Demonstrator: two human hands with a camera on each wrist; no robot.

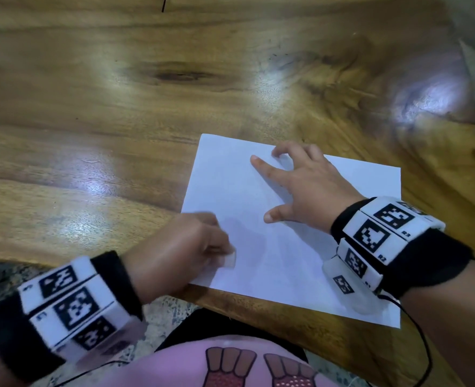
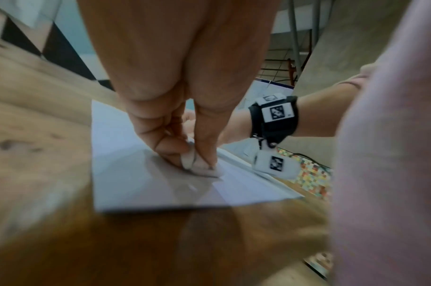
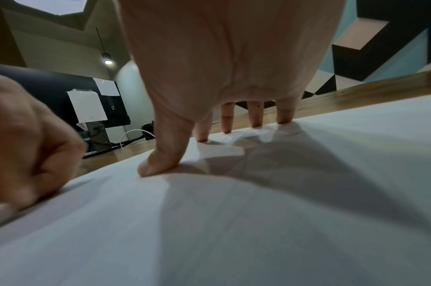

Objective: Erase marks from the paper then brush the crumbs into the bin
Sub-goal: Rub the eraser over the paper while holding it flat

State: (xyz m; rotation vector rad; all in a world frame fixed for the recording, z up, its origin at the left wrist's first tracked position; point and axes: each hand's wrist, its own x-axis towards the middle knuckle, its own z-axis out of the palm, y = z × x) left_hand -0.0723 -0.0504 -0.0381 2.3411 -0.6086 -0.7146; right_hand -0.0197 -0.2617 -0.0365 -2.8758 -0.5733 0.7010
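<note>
A white sheet of paper (image 1: 292,247) lies at the near edge of the wooden table (image 1: 119,107). My left hand (image 1: 186,247) pinches a small white eraser (image 1: 229,259) and presses it onto the sheet's near left part; the left wrist view shows the eraser (image 2: 197,164) between thumb and fingers, touching the paper (image 2: 126,174). My right hand (image 1: 300,185) lies spread on the paper's far right part, fingertips (image 3: 226,127) and thumb pressing the paper (image 3: 258,232) flat. No marks or crumbs show clearly.
The table's near edge (image 1: 258,303) runs just below the paper, with my lap in pink cloth (image 1: 203,367) under it. A thin black cable (image 1: 423,344) hangs from my right wristband. No bin is in view.
</note>
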